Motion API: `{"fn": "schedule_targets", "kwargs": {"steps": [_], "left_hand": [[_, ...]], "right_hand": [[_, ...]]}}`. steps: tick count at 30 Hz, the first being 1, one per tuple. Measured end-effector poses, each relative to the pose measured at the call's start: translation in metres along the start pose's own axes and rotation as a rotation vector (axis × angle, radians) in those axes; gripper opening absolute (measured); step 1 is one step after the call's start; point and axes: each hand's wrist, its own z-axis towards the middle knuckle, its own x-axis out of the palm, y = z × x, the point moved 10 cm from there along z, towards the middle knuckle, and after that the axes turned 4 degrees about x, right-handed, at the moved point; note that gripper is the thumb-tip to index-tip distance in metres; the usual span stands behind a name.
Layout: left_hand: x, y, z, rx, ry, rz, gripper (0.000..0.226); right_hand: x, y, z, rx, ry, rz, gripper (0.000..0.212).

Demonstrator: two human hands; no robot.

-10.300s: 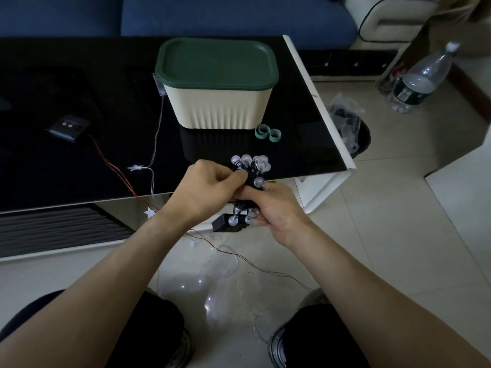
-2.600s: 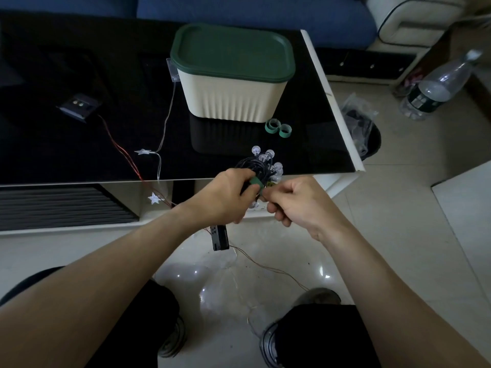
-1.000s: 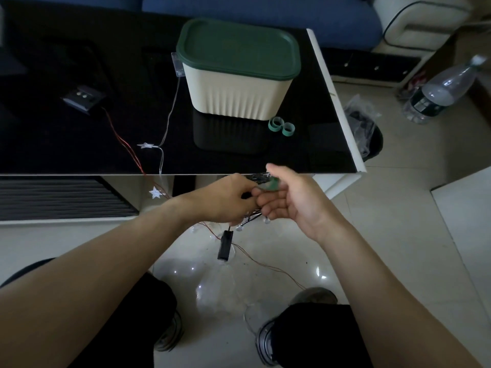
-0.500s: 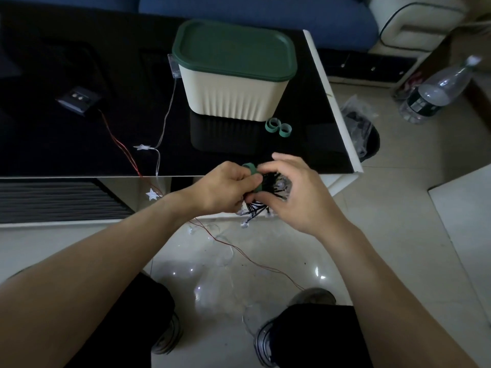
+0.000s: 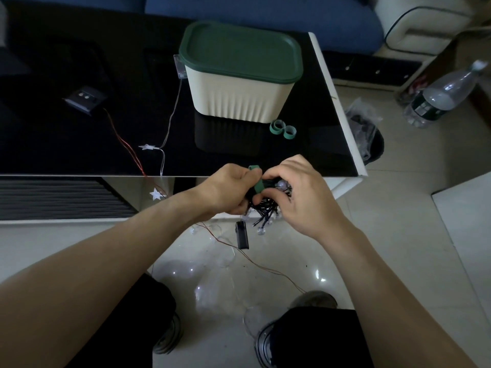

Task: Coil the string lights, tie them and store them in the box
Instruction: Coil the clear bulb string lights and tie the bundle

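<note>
A dark coil of string lights (image 5: 265, 208) with small clear bulbs hangs between my hands just below the table's front edge. My left hand (image 5: 231, 189) grips the coil and the end of a green strap (image 5: 258, 181) that runs around the bundle. My right hand (image 5: 295, 192) holds the coil's right side, its thumb against the strap. The lights' black battery case (image 5: 242, 235) dangles beneath. The cream box (image 5: 236, 96) with its green lid (image 5: 239, 50) closed stands on the black table (image 5: 79, 144) behind.
Two more green straps (image 5: 283, 128) lie rolled beside the box. A second string with star lights (image 5: 147, 147) and a red wire runs from a dark battery case (image 5: 85, 98) off the table edge to the floor. A water bottle (image 5: 441, 98) and a bin (image 5: 368, 139) stand at right.
The green strap, first held loose between my fingers, now lies around the coil. The coil was lowered below the table edge, and the battery case swung under it.
</note>
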Motion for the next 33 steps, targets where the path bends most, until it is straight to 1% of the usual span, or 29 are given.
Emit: {"fn": "schedule_targets", "kwargs": {"steps": [3,5,10,14,18,22,25,30,33], "left_hand": [[-0.002,0.0,0.001,-0.021,-0.009,0.018,0.048],[-0.006,0.003,0.004,-0.039,-0.036,-0.014,0.047],[-0.015,0.016,0.007,-0.115,-0.14,-0.178,0.033],[-0.019,0.014,0.006,-0.099,-0.172,-0.245,0.028],[-0.023,0.011,0.005,-0.034,-0.222,-0.199,0.023],[-0.023,0.005,0.003,0.039,-0.259,-0.203,0.025],[-0.023,-0.005,0.001,0.105,-0.282,-0.16,0.026],[-0.024,-0.018,-0.004,0.2,-0.281,0.007,0.031],[-0.023,-0.024,-0.005,0.225,-0.277,0.138,0.032]], "right_hand": [[0.005,0.001,0.0,-0.031,0.001,-0.039,0.017],[0.004,0.002,0.0,-0.041,-0.018,-0.06,0.017],[0.005,0.008,0.0,-0.061,-0.069,-0.093,0.017],[-0.003,0.015,-0.001,-0.093,-0.136,-0.061,0.018],[-0.004,0.011,-0.001,-0.063,-0.145,-0.067,0.021],[-0.006,0.005,-0.001,-0.026,-0.151,-0.049,0.023],[-0.009,0.003,0.0,-0.006,-0.151,-0.047,0.024],[-0.01,0.001,0.001,0.013,-0.133,-0.045,0.023],[-0.012,0.002,0.002,-0.019,-0.134,-0.038,0.02]]}}
